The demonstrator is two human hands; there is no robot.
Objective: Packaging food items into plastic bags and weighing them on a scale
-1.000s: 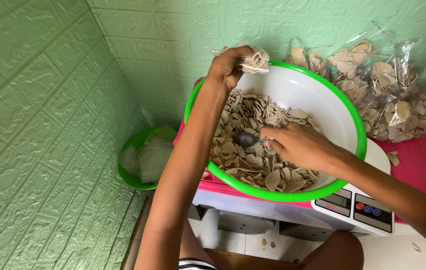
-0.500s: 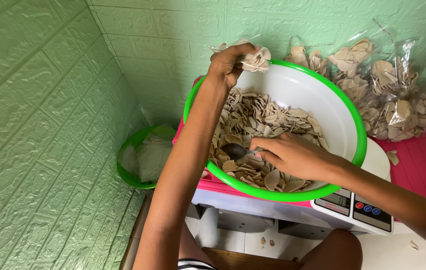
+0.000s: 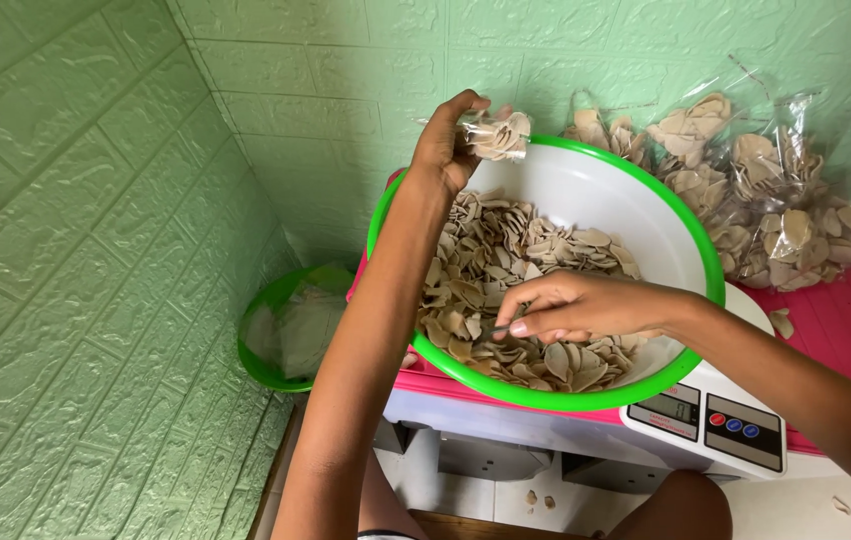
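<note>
A small clear bag (image 3: pixel 491 135) of pale chips is pinched in the left hand (image 3: pixel 443 150) above the far rim of the green-rimmed bowl (image 3: pixel 646 215), at upper centre. A spoon (image 3: pixel 499 327), largely hidden, is gripped by the right hand (image 3: pixel 571 305) low over the chips (image 3: pixel 506 250). Chips could be spilled past the rim if the bag mouth sags.
</note>
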